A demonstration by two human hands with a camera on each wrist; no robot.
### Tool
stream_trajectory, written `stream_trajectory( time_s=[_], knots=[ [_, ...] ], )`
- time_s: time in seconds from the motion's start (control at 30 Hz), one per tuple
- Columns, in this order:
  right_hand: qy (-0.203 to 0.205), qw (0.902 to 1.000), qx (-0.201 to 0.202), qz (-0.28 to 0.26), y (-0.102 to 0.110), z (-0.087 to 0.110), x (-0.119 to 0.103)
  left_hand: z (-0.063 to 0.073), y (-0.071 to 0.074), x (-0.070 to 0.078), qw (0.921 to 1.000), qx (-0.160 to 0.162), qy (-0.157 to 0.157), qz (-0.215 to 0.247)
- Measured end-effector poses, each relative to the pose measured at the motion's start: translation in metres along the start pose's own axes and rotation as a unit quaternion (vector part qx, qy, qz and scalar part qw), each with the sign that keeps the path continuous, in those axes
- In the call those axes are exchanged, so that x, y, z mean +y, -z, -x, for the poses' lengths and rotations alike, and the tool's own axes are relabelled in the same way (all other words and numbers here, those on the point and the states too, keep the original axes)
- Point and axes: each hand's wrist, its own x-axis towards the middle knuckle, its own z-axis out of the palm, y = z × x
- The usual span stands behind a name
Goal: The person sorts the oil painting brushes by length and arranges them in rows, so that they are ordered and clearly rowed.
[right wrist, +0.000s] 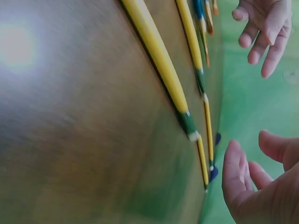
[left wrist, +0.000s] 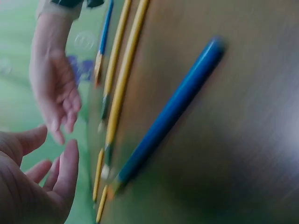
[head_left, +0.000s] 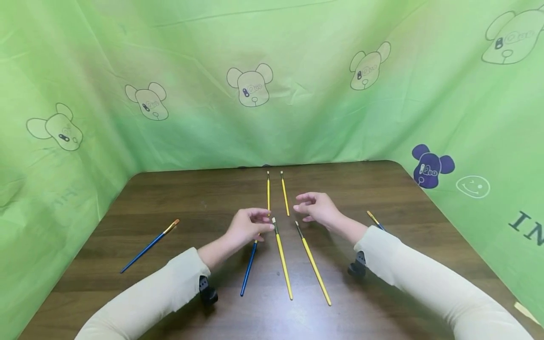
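Note:
Several paintbrushes lie apart on the wooden table. A yellow paintbrush (head_left: pixel 282 262) and a second yellow paintbrush (head_left: pixel 314 264) point away from the person at the front middle. Farther back lie two thinner-looking yellow ones, a left brush (head_left: pixel 268 189) and a right brush (head_left: pixel 284 191). My left hand (head_left: pixel 246 225) hovers over the bristle end of a blue paintbrush (head_left: pixel 250 269), covering part of it. Its thumb and fingers are parted around nothing in the left wrist view. My right hand (head_left: pixel 319 210), also holding nothing, is above the table right of the yellow brushes, fingers loosely bent.
Another blue paintbrush (head_left: pixel 149 247) lies at the left, tilted. One more blue brush (head_left: pixel 375 219) is at the right, partly hidden by the right sleeve (head_left: pixel 408 259). A green printed cloth (head_left: pixel 255 132) surrounds the brown table (head_left: pixel 204 189) at the back and sides.

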Motion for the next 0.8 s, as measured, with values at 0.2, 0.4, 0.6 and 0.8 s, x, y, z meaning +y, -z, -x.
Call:
stream_trajectory(
  time_s=[0.2,0.4,0.6,0.8],
  knots=[
    [0.021,0.9994,0.026,0.008,0.0,0.02,0.01,0.022,-0.024,-0.012,0.9992,0.013,0.003,0.036],
    [0.02,0.9986,0.049,0.005,-0.004,0.042,0.016,0.034,-0.037,-0.016,0.9972,0.057,0.018,0.045],
    [0.018,0.9987,0.047,-0.006,-0.01,0.062,0.019,0.033,-0.045,-0.022,0.9965,0.079,0.019,0.021],
    [0.021,0.9991,0.034,-0.013,-0.015,0.077,0.023,0.029,-0.054,-0.032,0.9961,0.086,0.016,0.013]
  ],
)
